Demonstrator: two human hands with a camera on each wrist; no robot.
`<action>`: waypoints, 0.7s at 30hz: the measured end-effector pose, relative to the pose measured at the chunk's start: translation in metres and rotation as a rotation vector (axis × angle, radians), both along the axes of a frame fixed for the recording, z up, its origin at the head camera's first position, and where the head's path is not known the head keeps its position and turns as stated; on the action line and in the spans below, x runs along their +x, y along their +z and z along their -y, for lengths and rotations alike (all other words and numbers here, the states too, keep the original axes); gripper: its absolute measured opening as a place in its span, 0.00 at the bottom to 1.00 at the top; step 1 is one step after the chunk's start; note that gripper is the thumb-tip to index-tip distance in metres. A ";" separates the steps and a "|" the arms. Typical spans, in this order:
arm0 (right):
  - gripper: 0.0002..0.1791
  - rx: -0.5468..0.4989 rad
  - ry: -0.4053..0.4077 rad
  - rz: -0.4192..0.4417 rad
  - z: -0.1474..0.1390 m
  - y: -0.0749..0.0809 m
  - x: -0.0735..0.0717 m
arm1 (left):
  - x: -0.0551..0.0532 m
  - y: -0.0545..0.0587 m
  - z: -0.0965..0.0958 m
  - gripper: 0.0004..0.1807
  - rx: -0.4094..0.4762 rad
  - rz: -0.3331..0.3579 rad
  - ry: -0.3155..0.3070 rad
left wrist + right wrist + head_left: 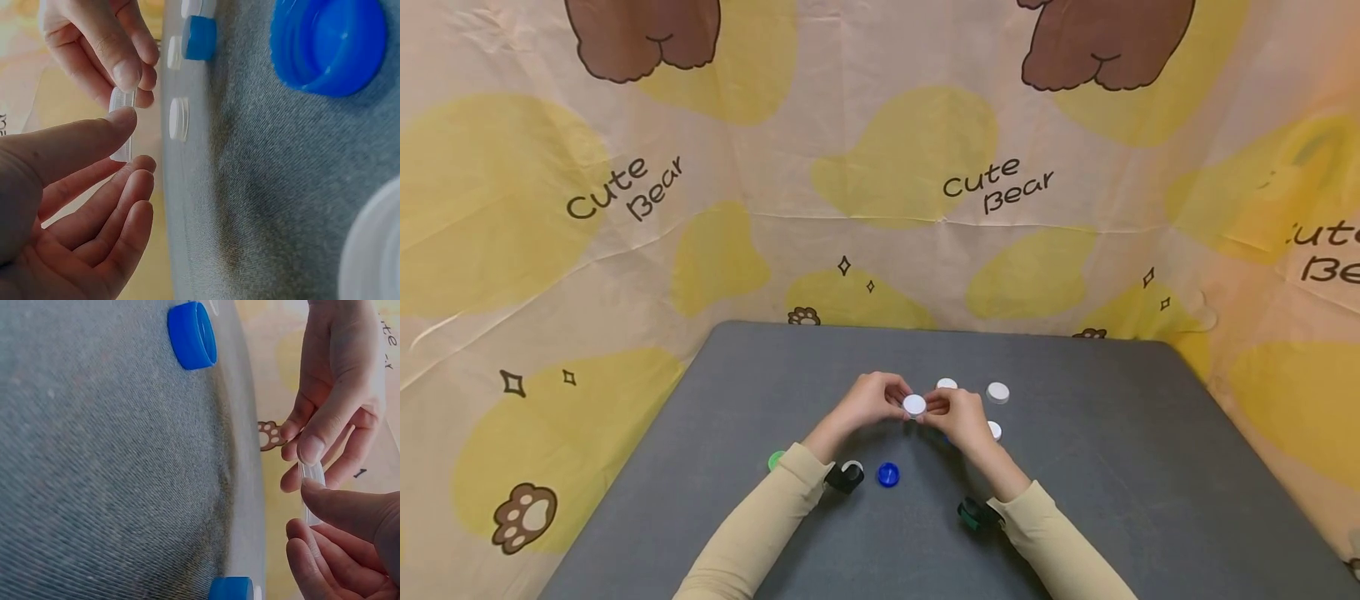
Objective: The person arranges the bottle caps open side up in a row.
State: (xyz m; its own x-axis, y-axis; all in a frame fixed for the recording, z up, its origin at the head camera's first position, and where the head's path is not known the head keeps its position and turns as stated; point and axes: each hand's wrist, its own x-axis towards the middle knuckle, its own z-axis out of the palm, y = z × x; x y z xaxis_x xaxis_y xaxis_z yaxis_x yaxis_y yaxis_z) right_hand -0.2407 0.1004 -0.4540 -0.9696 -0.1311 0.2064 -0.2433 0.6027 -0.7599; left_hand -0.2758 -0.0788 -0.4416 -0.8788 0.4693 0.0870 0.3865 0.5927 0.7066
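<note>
Both hands meet above the grey table, holding one white bottle cap point(914, 406) between them. My left hand point(871, 400) pinches the cap's left side, the thumb lying over its edge. From the other side my right hand point(962, 417) grips it with thumb and fingers. Seen edge-on in the left wrist view, the cap point(122, 140) has a ridged side. In the right wrist view the left hand point(340, 381) is above and the right hand point(350, 537) below, their thumbs close together on the cap. Fingers cover parts of the rim.
On the grey table point(1120, 500), a blue cap point(888, 474) lies nearer me. White caps point(997, 392) sit around the right hand, which partly hides another blue one. By the left forearm are a green cap point(777, 460) and a partly hidden white one. A printed cloth point(880, 167) hangs behind.
</note>
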 end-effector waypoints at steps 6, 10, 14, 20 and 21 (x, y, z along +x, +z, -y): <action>0.15 0.013 0.012 0.002 -0.003 -0.002 0.006 | 0.009 -0.002 0.000 0.15 0.011 0.003 -0.006; 0.15 0.019 0.024 0.003 -0.005 -0.004 0.009 | 0.015 -0.005 0.000 0.15 0.020 0.000 -0.008; 0.15 0.030 0.046 0.009 -0.007 -0.006 0.013 | 0.020 -0.008 0.001 0.15 0.019 0.013 -0.013; 0.14 0.035 0.076 0.005 -0.010 -0.007 0.018 | 0.025 -0.012 0.000 0.15 0.017 0.018 -0.016; 0.14 0.037 0.076 0.008 -0.010 -0.007 0.019 | 0.026 -0.012 0.000 0.15 0.017 0.015 -0.018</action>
